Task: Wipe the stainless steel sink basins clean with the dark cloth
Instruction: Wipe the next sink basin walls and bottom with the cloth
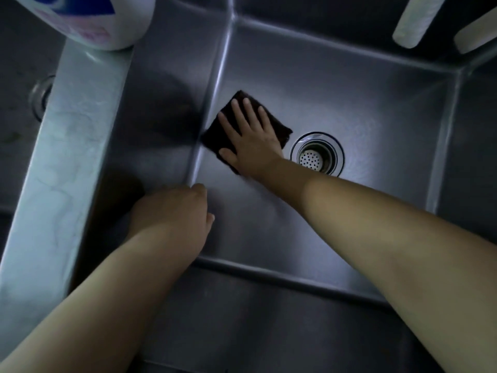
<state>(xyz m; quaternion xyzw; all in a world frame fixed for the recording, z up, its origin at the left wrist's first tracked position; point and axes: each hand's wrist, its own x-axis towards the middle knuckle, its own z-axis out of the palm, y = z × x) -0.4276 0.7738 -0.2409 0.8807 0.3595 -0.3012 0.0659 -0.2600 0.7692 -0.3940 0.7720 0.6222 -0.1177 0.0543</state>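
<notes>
Big steel sink basin (pixel 349 109) w/ a divider (pixel 67 146) on the left, second basin (pixel 18 109) barely in frame. Right hand (pixel 250 135) flat on the dark cloth (pixel 279 127), fingers spread and straight — pressing, not pinching. Cloth on the basin floor, jammed up against the left wall, long axis slanting toward the far-left corner. Drain (pixel 317 153) just right of it, so prob the next sweep. Left hand (pixel 172 211) loosely curled by the near-left corner, holding nothing — farther from the cloth.

Dim, bluish light pools on the sink (pixel 349 109) floor around the drain (pixel 317 154), glinting off its rim; the left wall sits in deep shadow. Wide-angle distortion bends the edges, and the bottle (pixel 107 20) at top left blurs.
</notes>
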